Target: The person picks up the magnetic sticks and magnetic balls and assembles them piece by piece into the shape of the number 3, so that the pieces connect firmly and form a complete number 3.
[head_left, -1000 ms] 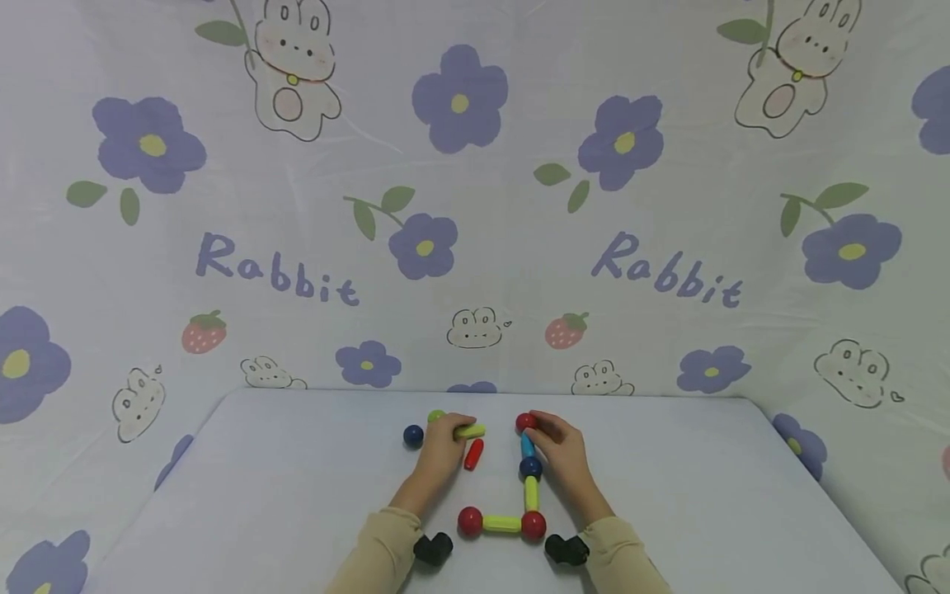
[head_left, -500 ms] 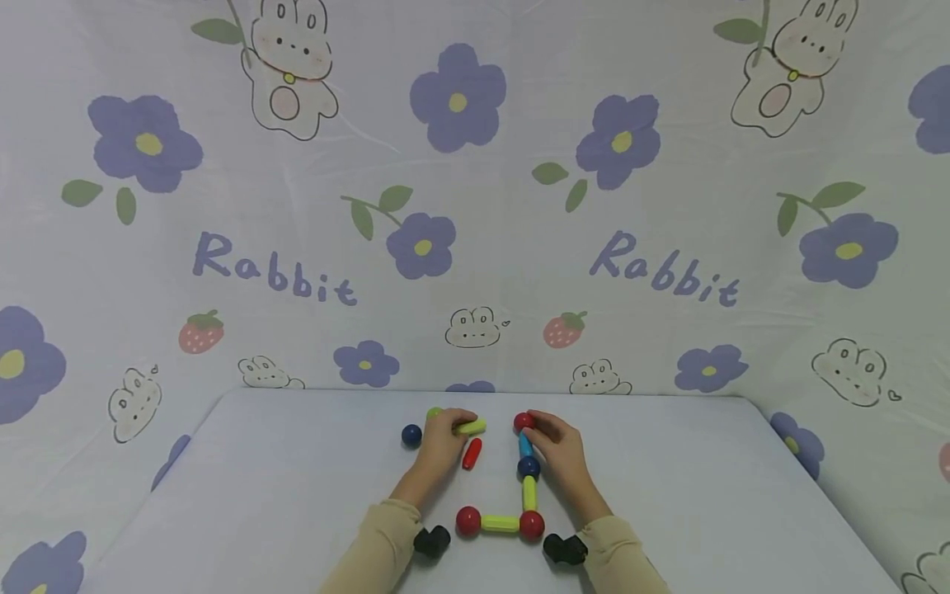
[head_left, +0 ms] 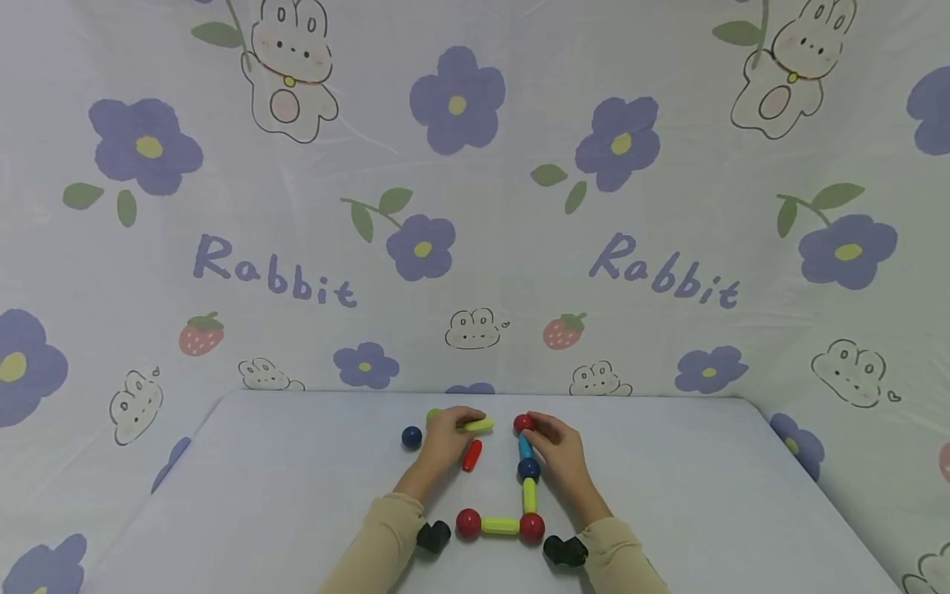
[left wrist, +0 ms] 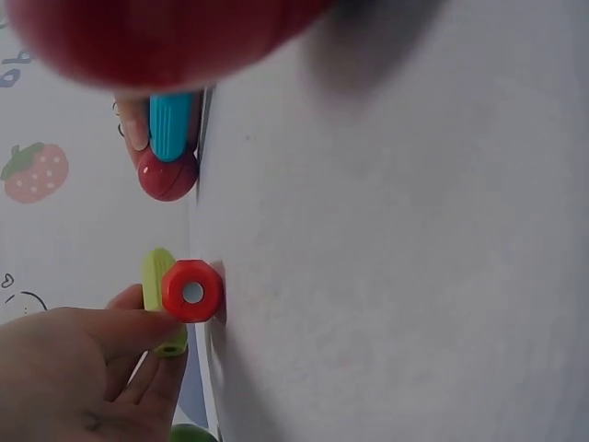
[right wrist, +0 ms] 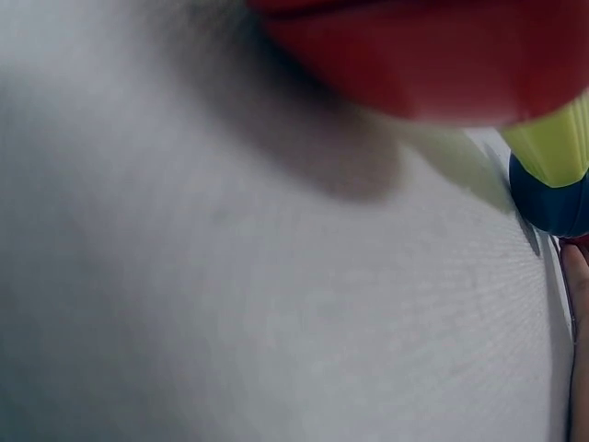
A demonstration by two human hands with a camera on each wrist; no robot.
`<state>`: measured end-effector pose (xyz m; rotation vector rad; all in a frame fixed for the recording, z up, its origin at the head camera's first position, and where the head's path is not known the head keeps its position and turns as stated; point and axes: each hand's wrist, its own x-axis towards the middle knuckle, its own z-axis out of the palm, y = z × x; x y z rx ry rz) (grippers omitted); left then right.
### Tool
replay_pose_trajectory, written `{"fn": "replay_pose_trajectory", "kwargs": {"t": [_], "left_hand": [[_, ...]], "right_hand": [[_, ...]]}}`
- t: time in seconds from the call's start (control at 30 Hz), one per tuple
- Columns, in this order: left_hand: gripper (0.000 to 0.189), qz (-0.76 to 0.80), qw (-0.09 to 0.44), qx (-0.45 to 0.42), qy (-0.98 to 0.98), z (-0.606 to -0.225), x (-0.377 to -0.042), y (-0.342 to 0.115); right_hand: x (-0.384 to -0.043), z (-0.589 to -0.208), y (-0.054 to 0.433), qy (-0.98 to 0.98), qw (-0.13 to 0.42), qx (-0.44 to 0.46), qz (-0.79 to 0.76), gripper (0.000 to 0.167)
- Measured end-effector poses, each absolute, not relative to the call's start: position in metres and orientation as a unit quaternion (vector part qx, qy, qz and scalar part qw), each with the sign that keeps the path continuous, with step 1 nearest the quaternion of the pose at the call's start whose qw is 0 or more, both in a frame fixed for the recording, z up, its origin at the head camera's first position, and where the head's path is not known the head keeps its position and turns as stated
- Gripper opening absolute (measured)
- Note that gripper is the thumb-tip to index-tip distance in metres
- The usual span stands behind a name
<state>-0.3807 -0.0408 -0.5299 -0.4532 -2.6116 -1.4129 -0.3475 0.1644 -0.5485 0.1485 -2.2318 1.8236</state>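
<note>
My left hand point(head_left: 444, 439) pinches a yellow-green magnetic rod point(head_left: 479, 425) between thumb and fingers; it points toward the right. My right hand point(head_left: 562, 448) holds a red ball point(head_left: 523, 424) at the far end of a joined chain. From that ball the chain runs toward me through a light blue rod point(head_left: 525, 446), a dark blue ball point(head_left: 529, 469) and a yellow-green rod to a red corner ball point(head_left: 532, 526). There it turns left along another yellow-green rod point(head_left: 500, 525) to a red end ball point(head_left: 469, 524). A gap separates the held rod from the far red ball.
A loose red rod point(head_left: 472, 455) lies just below the left hand, its metal end facing the left wrist camera. Left of that hand sits a loose dark blue ball point(head_left: 411, 437). A green ball point(head_left: 434, 414) is partly hidden behind the hand. The white table point(head_left: 668, 478) meets a patterned cloth.
The left hand has shifted its yellow-green rod slightly to the right and away from me. The right hand keeps its hold on the red ball, and the chain stays put.
</note>
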Motion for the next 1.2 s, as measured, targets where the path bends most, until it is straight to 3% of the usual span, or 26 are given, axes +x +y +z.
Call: {"fn": "replay_pose_trajectory", "kwargs": {"t": [0.67, 1.2], "left_hand": [[0.037, -0.461, 0.035, -0.168, -0.87, -0.524, -0.384, -0.029], [0.035, -0.438, 0.042, -0.196, -0.876, -0.52, -0.385, -0.023]], "right_hand": [[-0.348, -0.548, 0.165, -0.765, 0.123, 0.052, 0.63, 0.037], [-0.348, -0.548, 0.164, -0.758, 0.13, 0.062, 0.636, 0.037]]}}
